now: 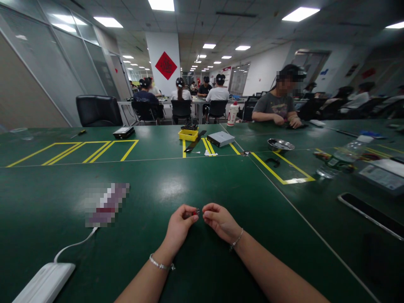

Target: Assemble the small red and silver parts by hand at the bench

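Between the thumb and fingers of my left hand (180,225) is a small red and dark metallic part (197,211), too small to name. My right hand (221,221) is just to the right of it, thumb and fingertips pinched together; what they hold, if anything, is too small to make out. The two hands are close but apart, above the green table (142,252). Each wrist has a bracelet.
To the left lie a blurred-out phone-like item (109,206) and a white power bank (46,283) on a cable. Farther back are a yellow tray (188,135), grey box (220,138) and metal bowl (280,145). At right are a bottle (344,158) and phone (372,214). A person sits opposite.
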